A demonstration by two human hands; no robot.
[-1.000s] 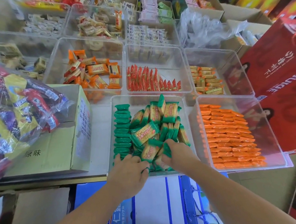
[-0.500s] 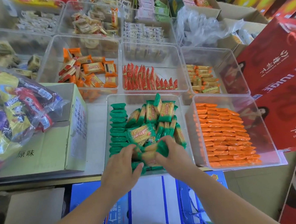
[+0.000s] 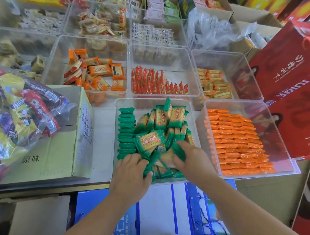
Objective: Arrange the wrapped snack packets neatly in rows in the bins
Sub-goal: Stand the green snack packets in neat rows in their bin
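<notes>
Packets (green, blurred) in left grip, right grip.

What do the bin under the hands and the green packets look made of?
Bin: clear rigid plastic, probably acrylic; its contents show through glossy walls. Green packets: thin plastic film, judging by crimped ends and sheen.

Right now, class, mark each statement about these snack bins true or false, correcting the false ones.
1. Both the left hand and right hand are among the green packets in the nearest bin. True.
2. The orange packets on the right lie in a loose heap. False: neat rows.
3. A tidy column of green packets lines that bin's left wall. True.
4. The red packets share the green packets' bin. False: they stand in the bin behind.
</notes>
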